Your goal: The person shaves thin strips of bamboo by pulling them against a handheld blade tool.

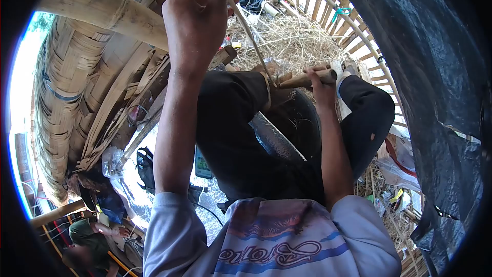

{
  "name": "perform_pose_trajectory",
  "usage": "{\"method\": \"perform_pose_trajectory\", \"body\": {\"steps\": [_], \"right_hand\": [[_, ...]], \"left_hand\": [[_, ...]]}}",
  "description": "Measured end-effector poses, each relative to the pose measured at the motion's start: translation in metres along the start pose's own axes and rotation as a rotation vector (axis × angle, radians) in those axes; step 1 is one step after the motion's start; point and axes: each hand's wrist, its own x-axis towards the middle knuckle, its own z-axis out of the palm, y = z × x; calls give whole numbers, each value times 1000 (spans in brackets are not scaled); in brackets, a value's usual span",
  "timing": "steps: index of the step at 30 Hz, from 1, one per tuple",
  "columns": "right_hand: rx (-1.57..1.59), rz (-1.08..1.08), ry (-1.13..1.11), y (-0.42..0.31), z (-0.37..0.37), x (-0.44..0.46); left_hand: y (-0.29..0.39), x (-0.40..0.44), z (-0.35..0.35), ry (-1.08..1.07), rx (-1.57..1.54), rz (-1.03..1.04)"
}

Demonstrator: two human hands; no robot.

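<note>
Up past our left knee [228, 84], our L hand [197, 14] is raised at the top edge of the view, fingers pinched narrow on a thin strip [246, 24]. The strip slants down to a spot btwn our knees, prob. held high like that so its length stays straight & clear of our legs. Our R hand [322, 91] is lower, wrapped around a wooden handle [294, 81] whose narrow end points at the strip's low end; can't tell if they touch or if there's a blade, b/c it's too small there. That low grip, w/ the arm just inside our right leg [365, 107], looks chosen for steadiness. Btwn our legs is a dark round thing [301, 123], ID unclear. A phone [203, 163] lies on a pale sheet [214, 205] left of our leg, likely parked there to be out of the way yet reachable. Dry straw [292, 36] covers the ground ahead, up to a slatted fence [335, 10]; black plastic [425, 97] hangs at right, maybe as a screen. Upper left, a bamboo pole [102, 7] crosses by woven panels [77, 66], prob. as support. Bottom left, another person [82, 232] in green is well apart from us.
</note>
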Motion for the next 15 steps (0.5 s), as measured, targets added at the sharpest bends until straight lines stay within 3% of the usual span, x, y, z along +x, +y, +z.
{"method": "perform_pose_trajectory", "body": {"steps": [2, 7, 9, 15], "right_hand": [[19, -90, 14, 15, 5, -5], [63, -28, 0, -8, 12, -25], [39, -137, -39, -10, 13, -23], [51, -88, 8, -5, 9, -14]], "left_hand": [[0, 1, 2, 6, 17, 13], [13, -3, 10, 123, 0, -98], [14, -2, 9, 105, 98, 14], [20, -4, 18, 251, 209, 7]]}}
